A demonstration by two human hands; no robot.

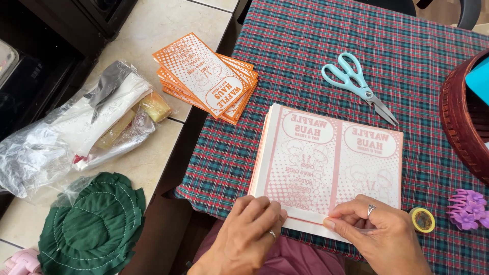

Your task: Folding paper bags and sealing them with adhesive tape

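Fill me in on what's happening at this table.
A person presses both hands on the near edge of a stack of pale printed sheets on the plaid tablecloth: left hand, right hand. Light blue scissors lie closed beyond the stack, a tape roll beside the right hand, and orange folded sleeves at the table's corner.

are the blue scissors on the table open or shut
Nearly shut. The scissors lie flat on the plaid cloth, blades together to one point, the two handle loops barely apart.

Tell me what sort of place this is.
Probably a home craft table: a plaid tablecloth, scissors and a tape roll surround a stack of printed sheets that both hands touch, beside a tiled floor.
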